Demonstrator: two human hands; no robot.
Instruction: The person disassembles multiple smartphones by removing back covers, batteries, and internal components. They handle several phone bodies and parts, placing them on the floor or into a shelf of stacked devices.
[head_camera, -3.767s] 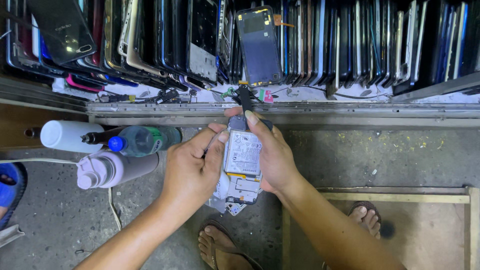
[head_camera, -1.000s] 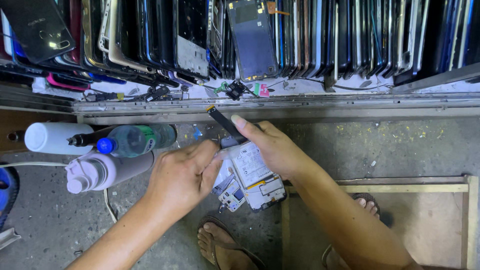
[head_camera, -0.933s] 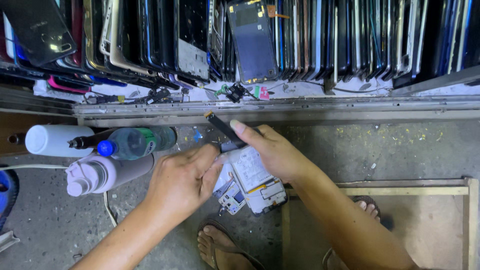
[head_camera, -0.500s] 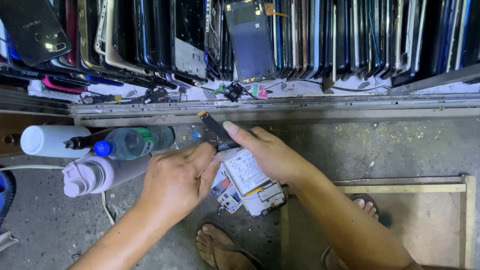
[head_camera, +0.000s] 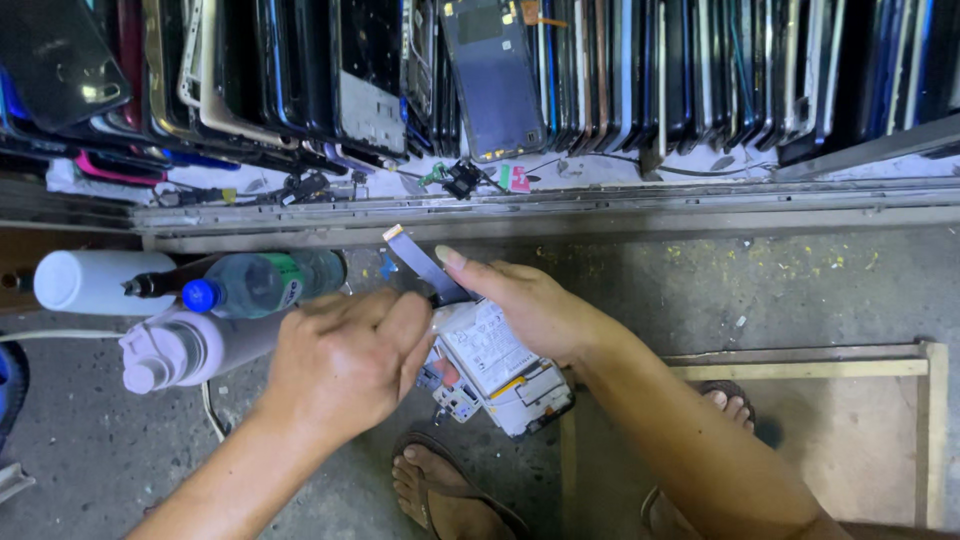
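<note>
At the far left I see a white bottle (head_camera: 100, 282) lying on its side, a clear plastic bottle with a blue cap (head_camera: 262, 283) just beside it, and a pale lilac spray bottle (head_camera: 190, 348) under them, all on the grey concrete floor (head_camera: 800, 290).

Next comes my left hand (head_camera: 345, 365), knuckles up, its grip narrow and closed on the upper left edge of the opened phone (head_camera: 500, 370). The phone sits between both hands, held above the floor and above my sandalled foot (head_camera: 440, 490), back cover off, its white-labelled battery and small boards facing me.

What has changed: a few seconds ago the phone stood nearly upright between my hands; now it lies tilted, its top toward the upper left, and the dark flex ribbon (head_camera: 425, 265) has swung out from the top of it, free end pointing up and left toward the metal sill (head_camera: 700, 205). Over the last second the ribbon has leaned further left. I judge that the ribbon is being drawn clear of the body, so the work sits in the dismantling stage, not the fitting one.

My right hand (head_camera: 530, 305) wraps the phone from the right, thumb laid along the base of the ribbon, so this grip is closed on the phone too.

Above, a row of phone screens and frames (head_camera: 500, 80) stands on edge. At the right lies a wooden frame (head_camera: 850, 360).
</note>
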